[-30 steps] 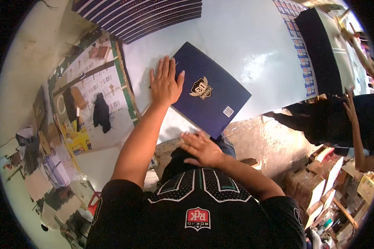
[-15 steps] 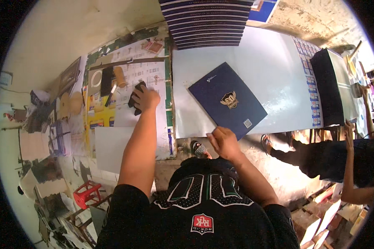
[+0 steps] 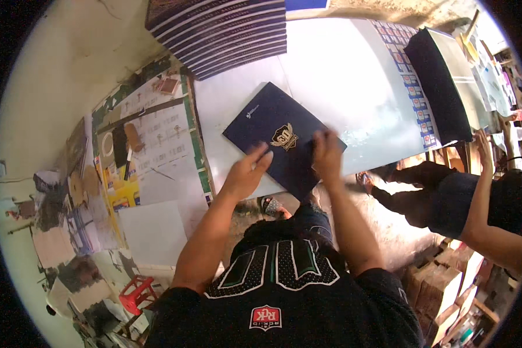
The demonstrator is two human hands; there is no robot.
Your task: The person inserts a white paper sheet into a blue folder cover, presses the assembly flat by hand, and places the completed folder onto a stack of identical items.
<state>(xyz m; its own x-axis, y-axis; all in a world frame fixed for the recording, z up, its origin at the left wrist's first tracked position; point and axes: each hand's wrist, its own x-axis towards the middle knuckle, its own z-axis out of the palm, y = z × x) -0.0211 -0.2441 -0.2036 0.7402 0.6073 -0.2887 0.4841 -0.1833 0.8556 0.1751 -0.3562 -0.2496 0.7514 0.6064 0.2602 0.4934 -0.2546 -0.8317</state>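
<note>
A dark blue hardcover book (image 3: pixel 267 116) with a gold winged emblem lies slanted on the white-covered table (image 3: pixel 342 69), its near corner over the front edge. My left hand (image 3: pixel 246 172) reaches across the book's left edge, thumb and a finger apart, their tips touching the cover. On the right part of the cover rests my right hand (image 3: pixel 328 158), smeared by motion, its fingers bent downward. Whether something dark lies under the right fingers cannot be made out against the cover. The black cloth seen earlier does not show clearly now.
A tall stack of dark books (image 3: pixel 226 40) stands at the back. Another dark stack (image 3: pixel 441 87) sits at the right end. The left table (image 3: pixel 162 139) bears papers, a tape roll and a marker. A red stool (image 3: pixel 138 294) stands lower left. Another person's arm (image 3: pixel 482 191) shows at right.
My left hand has left the black cloth's place on the left table and come to the book. My right hand has moved up from the near edge onto the cover. The view has shifted.
</note>
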